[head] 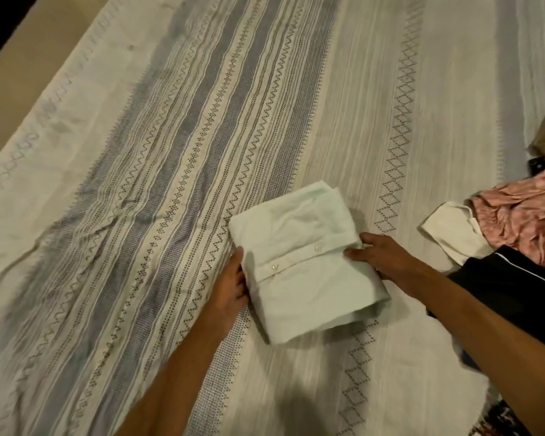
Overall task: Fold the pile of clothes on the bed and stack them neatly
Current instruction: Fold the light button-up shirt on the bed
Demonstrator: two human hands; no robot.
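Head view: folded white shirt on bedspread; left hand and right hand grasp its sides (thumbs on top). Unfolded pile right.

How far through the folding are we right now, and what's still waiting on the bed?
Done: one white shirt lies folded into a compact rectangle on the bedspread.
In hand: the left hand and right hand hold its two sides, thumbs on top.
Left: the pile at the right is unfolded, with a pink garment, a cream piece and a black garment. No stack shows yet.
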